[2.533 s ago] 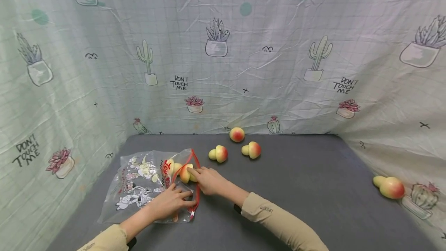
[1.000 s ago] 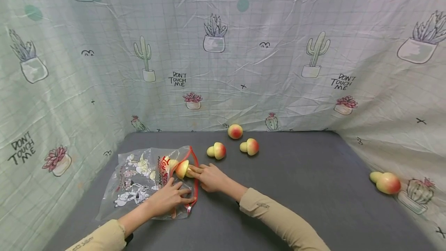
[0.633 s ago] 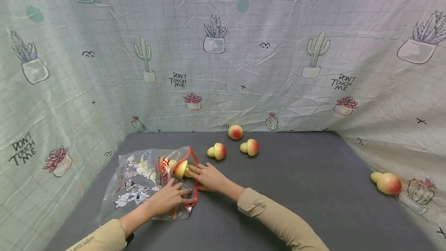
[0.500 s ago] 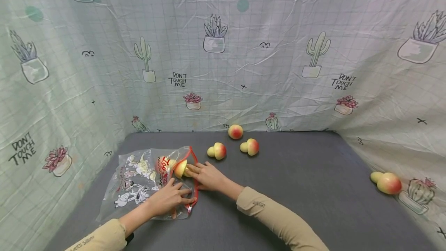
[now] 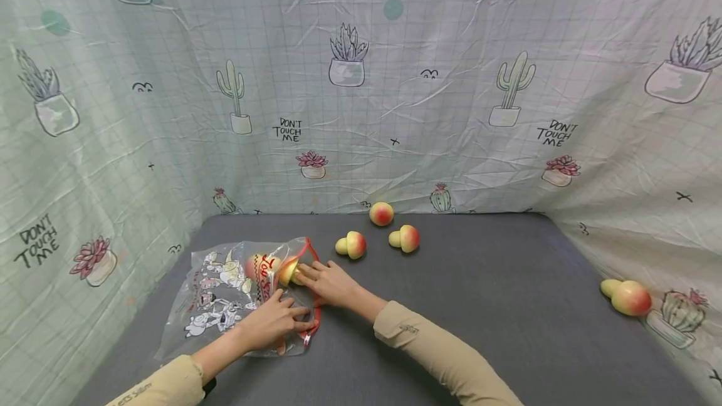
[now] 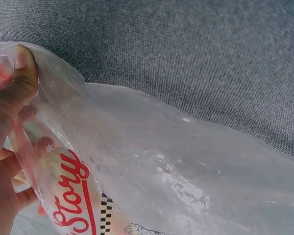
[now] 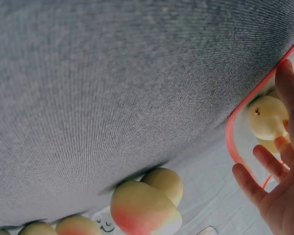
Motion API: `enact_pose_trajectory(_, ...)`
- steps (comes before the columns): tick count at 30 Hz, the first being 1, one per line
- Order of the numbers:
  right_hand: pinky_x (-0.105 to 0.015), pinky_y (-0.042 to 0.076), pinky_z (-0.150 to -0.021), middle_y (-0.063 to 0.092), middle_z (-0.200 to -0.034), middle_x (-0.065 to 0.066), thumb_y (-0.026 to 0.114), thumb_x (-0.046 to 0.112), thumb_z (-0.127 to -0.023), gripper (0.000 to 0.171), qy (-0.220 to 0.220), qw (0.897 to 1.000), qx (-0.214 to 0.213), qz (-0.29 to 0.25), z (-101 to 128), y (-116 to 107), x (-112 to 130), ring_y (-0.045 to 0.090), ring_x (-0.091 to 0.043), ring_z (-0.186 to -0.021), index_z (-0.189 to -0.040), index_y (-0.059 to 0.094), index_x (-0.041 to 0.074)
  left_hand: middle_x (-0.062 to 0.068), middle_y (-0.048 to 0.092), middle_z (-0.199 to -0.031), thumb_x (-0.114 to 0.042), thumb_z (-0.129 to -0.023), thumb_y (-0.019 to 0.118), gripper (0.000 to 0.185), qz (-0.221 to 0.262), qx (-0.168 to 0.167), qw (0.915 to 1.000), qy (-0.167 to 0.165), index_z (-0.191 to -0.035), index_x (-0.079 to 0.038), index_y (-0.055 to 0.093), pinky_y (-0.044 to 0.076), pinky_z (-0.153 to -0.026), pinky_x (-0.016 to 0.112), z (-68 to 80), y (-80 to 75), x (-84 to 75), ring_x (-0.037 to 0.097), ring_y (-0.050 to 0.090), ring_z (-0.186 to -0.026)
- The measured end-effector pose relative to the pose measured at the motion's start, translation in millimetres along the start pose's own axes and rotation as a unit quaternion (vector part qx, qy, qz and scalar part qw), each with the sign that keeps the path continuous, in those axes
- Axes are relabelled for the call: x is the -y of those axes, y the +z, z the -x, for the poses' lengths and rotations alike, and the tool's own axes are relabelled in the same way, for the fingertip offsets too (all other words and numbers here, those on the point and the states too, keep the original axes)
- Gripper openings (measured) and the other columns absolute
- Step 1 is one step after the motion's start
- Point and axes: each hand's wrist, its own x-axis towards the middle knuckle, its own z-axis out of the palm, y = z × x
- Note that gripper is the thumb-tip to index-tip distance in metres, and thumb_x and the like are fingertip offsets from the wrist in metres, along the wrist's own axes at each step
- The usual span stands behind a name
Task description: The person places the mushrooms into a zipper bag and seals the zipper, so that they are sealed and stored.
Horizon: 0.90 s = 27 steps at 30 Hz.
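Plastic bag (image 5: 225,296) – left hand (image 5: 271,324) pinches its rim | right hand (image 5: 329,282) – fingers straight, pushing peach (image 5: 289,271) in

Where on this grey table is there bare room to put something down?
The widest free patch of the grey table lies between the right sleeve and the fruit by the right curtain. Crowded: the left, where both hands work at the plastic bag, and the back middle with three fruits.
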Motion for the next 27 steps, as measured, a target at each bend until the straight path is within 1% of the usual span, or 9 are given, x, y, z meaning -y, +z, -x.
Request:
enact_pose_trajectory(4,-0.029,0.043,-0.082,0.029,-0.145,0.005,0.052,0.058,-0.073,0.079,0.012,1.0,0.012,0.009,-2,4,3,0.042,-0.011,-0.118,-0.14,0.027,0.025,-0.011,0.06,-0.109,-0.055,-0.046,0.058,0.074,-0.005,-0.006,1.0,0.0,-0.117,-0.037,0.056,0.043,-0.078,0.046,0.0,1.8,-1.7,0.013,0.053,-0.076)
enact_pose_trajectory(8,-0.03,0.042,-0.086,0.025,-0.146,0.005,0.049,0.058,-0.074,0.078,0.025,0.999,0.028,0.018,-3,7,7,0.038,-0.012,-0.123,-0.141,0.023,0.026,-0.011,0.06,-0.11,-0.055,-0.047,0.057,0.074,-0.003,0.004,1.0,-0.004,-0.118,-0.037,0.056,0.042,-0.079,0.045,-0.4,1.8,-2.7,0.013,0.054,-0.077)
enact_pose_trajectory(11,-0.031,0.041,-0.087,0.027,-0.145,0.004,0.048,0.058,-0.075,0.077,0.033,0.998,0.029,0.033,-4,7,8,0.037,-0.013,-0.125,-0.141,0.022,0.027,-0.011,0.06,-0.11,-0.054,-0.047,0.056,0.073,0.002,0.013,0.9999,-0.007,-0.118,-0.038,0.055,0.041,-0.078,0.044,-0.9,1.8,-2.2,0.013,0.054,-0.077)
enact_pose_trajectory(16,-0.029,0.043,-0.081,0.036,-0.135,0.004,0.053,0.054,-0.077,0.074,0.042,0.997,-0.001,0.058,-3,6,9,0.041,-0.012,-0.119,-0.14,0.025,0.027,-0.011,0.06,-0.109,-0.052,-0.05,0.057,0.071,0.005,0.021,0.9997,-0.007,-0.119,-0.038,0.054,0.042,-0.079,0.046,-1.1,1.1,-0.7,0.013,0.054,-0.079)
enact_pose_trajectory(20,-0.027,0.043,-0.074,0.042,-0.126,0.005,0.056,0.055,-0.074,0.069,0.045,0.996,-0.036,0.066,-2,8,9,0.044,-0.011,-0.11,-0.132,0.034,0.026,-0.01,0.06,-0.107,-0.052,-0.051,0.059,0.07,-0.002,0.019,0.9998,-0.004,-0.12,-0.038,0.054,0.043,-0.079,0.046,-1.3,-0.1,0.0,0.014,0.055,-0.079)
enact_pose_trajectory(24,-0.027,0.043,-0.072,0.044,-0.119,0.005,0.055,0.055,-0.071,0.058,0.048,0.995,-0.054,0.072,-2,9,11,0.045,-0.01,-0.105,-0.118,0.042,0.025,-0.009,0.059,-0.101,-0.052,-0.048,0.063,0.072,-0.011,0.002,0.9999,0.001,-0.118,-0.037,0.055,0.044,-0.078,0.042,-1.0,-0.6,-0.2,0.014,0.055,-0.074)
enact_pose_trajectory(27,-0.026,0.042,-0.071,0.045,-0.116,0.006,0.053,0.057,-0.071,0.054,0.051,0.994,-0.055,0.079,-1,10,11,0.045,-0.01,-0.103,-0.113,0.044,0.024,-0.009,0.059,-0.093,-0.053,-0.046,0.064,0.071,-0.018,-0.017,0.9997,0.007,-0.114,-0.034,0.058,0.044,-0.075,0.037,-1.7,-0.1,-0.4,0.014,0.053,-0.068)
